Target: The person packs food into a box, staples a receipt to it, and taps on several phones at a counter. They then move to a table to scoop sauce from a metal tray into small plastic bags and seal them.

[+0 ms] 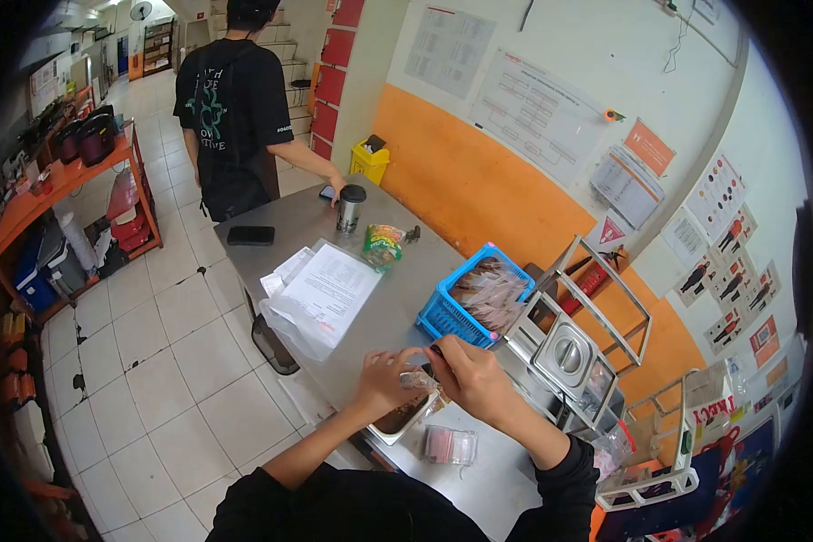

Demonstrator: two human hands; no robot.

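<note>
Left hand [387,384] over the near part of the steel desk [420,266]: fingers curled, tips nearly together, pinching a small clear plastic bag [415,380], thin and crinkled. Right hand [470,379] just beside it, fingers folded tight on a small dark object [436,350], perhaps the end of a handle; the grip hides the rest.

Below both hands, a rectangular metal tray [391,442] with a pale rim; brown, loose-looking food inside, partly covered by the left hand. The bag is above the tray's far end.

Right of the tray, a flat clear-and-pinkish plastic packet [452,445], lying on the desk.

Beyond the hands, a blue basket [452,316], lattice-walled plastic, heaped with slim, glossy clear packets [492,294], brownish contents. Near it, a shiny steel lid [565,355], rounded rectangle with a round recess; contents beneath hidden.

Farther off: white papers [330,287], a green printed bag [384,244], and a dark-lidded tumbler [350,212], cylindrical, patterned.
</note>
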